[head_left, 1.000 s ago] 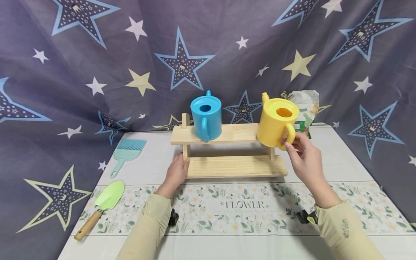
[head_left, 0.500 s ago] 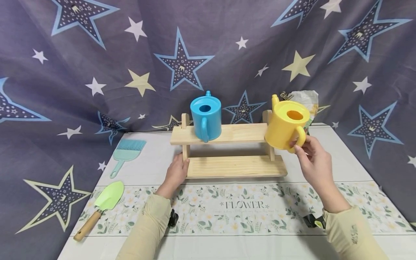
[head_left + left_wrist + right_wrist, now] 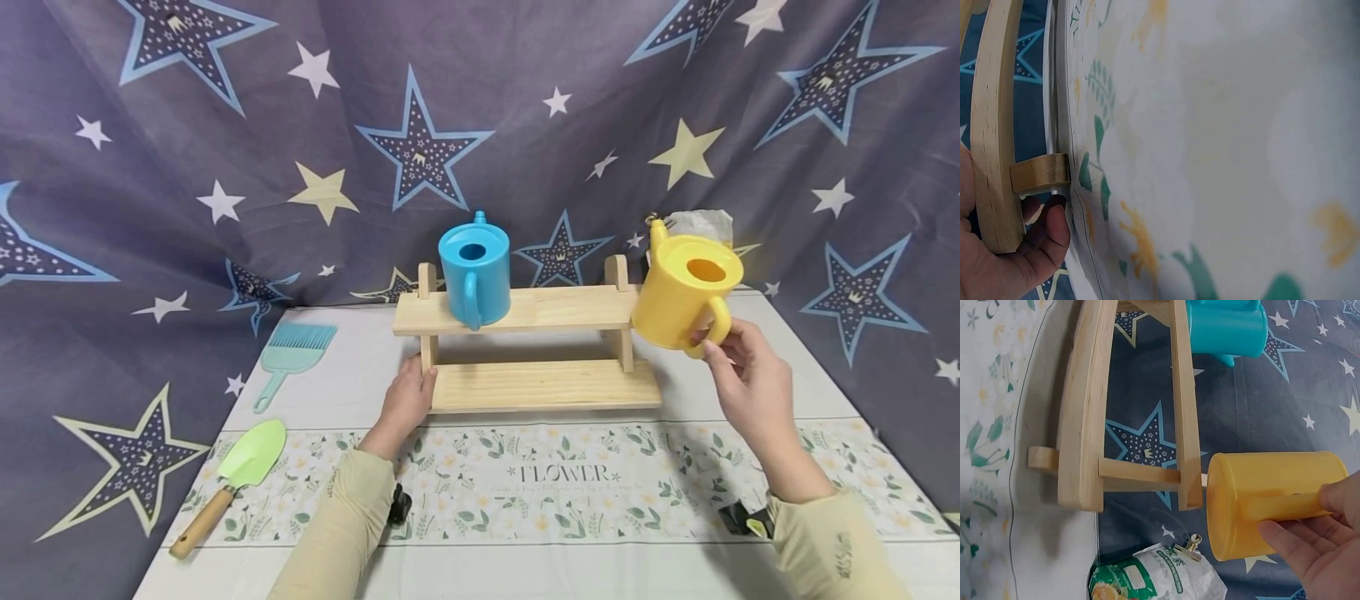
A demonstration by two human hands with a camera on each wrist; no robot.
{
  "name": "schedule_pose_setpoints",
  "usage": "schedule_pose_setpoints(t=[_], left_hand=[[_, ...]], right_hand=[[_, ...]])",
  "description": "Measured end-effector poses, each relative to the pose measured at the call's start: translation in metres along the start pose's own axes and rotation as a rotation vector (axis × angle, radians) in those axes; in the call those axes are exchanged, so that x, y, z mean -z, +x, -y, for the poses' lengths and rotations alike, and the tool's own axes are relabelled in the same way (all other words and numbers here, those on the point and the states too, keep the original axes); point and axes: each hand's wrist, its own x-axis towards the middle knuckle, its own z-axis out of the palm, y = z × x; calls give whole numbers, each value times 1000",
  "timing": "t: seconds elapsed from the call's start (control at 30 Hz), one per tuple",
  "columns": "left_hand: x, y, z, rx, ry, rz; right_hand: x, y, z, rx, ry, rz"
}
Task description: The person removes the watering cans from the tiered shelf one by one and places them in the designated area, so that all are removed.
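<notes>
My right hand (image 3: 757,379) holds a yellow watering can (image 3: 671,304) by its handle, thumb and fingers around the handle's lower part in the head view. In the right wrist view the can's base lies just beyond the upper board (image 3: 1186,412), with a small gap between them. A blue watering can (image 3: 487,287) stands upright toward the left of the wooden two-tier shelf's (image 3: 558,308) top board. My left hand (image 3: 405,398) grips the shelf's lower left end. Its fingers curl round the lower board (image 3: 996,119) beside a small wooden foot (image 3: 1041,175) in the left wrist view.
Behind the yellow can is a clipped seed-style bag (image 3: 1154,575), mostly hidden in the head view. At left lie a teal brush (image 3: 295,350) and a green trowel (image 3: 255,454) with a wooden handle. A starry curtain (image 3: 337,108) closes off the back and sides.
The yellow watering can has moved right in my right hand, past the right end of the top board, uncovering the shelf's right post. My left hand keeps its hold on the shelf.
</notes>
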Motion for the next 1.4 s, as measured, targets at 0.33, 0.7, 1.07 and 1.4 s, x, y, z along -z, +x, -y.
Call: schedule_pose_setpoints(t=[0.33, 0.7, 1.07, 1.4], left_hand=[[1, -1, 0, -3, 0, -1], [-1, -2, 2, -5, 7, -10], [0, -1, 3, -3, 6, -10], [0, 0, 1, -4, 16, -10]], right_hand=[[12, -5, -10, 7, 22, -24], [21, -9, -12, -53, -42, -20], [32, -13, -21, -62, -75, -15], [36, -24, -33, -128, -68, 10]])
